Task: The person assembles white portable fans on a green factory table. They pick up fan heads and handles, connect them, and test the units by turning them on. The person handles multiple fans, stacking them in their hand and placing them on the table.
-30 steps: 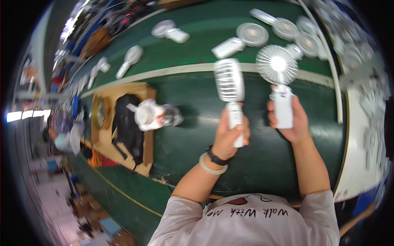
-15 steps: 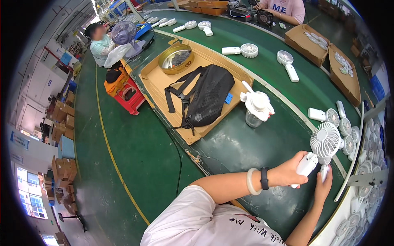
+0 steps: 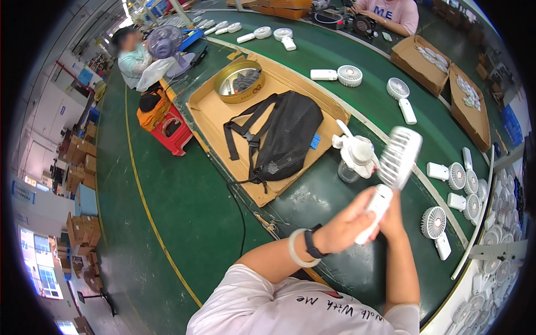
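My left hand [image 3: 349, 223], with a pale bangle and dark watch at the wrist, is wrapped round the handle of a white handheld fan [image 3: 401, 159]. The fan is raised over the table and tilted, its round grille smeared by motion. My right hand [image 3: 392, 215] is up against the back of the same fan near its neck; most of its fingers are hidden behind the handle. Another white handheld fan [image 3: 434, 223] lies on the green table to the right of my hands. Beyond my hands stands a clear container [image 3: 348, 172] with a crumpled white cover on top.
A cardboard tray [image 3: 268, 195] holds a black mesh bag [image 3: 293, 137] and a round gold tin [image 3: 239, 84]. Several handheld fans line the green surface [image 3: 329, 47]. Fans crowd a rack [image 3: 497, 262] at right. A co-worker [image 3: 391, 14] sits across; another person [image 3: 133, 58] is at far left.
Both my hands have moved left and upward with the raised fan, away from the fans at right. A fan now lies on the table where my hands were. My head view has shifted slightly.
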`<state>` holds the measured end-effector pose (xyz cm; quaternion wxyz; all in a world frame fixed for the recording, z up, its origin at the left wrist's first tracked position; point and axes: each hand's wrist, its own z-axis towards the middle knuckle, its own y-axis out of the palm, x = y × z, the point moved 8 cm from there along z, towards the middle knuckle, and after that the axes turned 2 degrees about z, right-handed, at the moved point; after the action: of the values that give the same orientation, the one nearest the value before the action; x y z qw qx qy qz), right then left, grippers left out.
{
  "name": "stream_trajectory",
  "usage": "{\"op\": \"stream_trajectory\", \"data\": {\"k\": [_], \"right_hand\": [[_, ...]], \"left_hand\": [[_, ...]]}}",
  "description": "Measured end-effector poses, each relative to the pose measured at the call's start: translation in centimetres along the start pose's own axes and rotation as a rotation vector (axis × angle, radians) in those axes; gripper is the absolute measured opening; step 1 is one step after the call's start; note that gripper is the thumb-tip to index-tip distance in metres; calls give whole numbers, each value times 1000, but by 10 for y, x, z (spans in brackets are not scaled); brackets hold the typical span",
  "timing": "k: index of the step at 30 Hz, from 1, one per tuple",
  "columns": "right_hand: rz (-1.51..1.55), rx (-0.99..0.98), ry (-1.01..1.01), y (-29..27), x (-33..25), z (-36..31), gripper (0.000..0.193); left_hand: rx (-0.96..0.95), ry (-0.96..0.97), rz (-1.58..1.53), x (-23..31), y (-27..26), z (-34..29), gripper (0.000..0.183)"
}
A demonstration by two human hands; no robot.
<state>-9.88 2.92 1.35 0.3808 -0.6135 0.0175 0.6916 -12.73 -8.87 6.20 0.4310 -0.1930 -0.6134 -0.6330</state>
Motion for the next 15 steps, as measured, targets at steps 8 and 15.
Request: {"op": "stream_trajectory", "data": {"k": [8, 15], "right_hand": [[258, 165, -9, 71, 15, 79, 83], [453, 58, 99, 23, 0, 53, 69]], "left_hand": [[421, 179, 281, 58, -59, 4, 48], [456, 258, 366, 63, -70, 12, 62]]}}
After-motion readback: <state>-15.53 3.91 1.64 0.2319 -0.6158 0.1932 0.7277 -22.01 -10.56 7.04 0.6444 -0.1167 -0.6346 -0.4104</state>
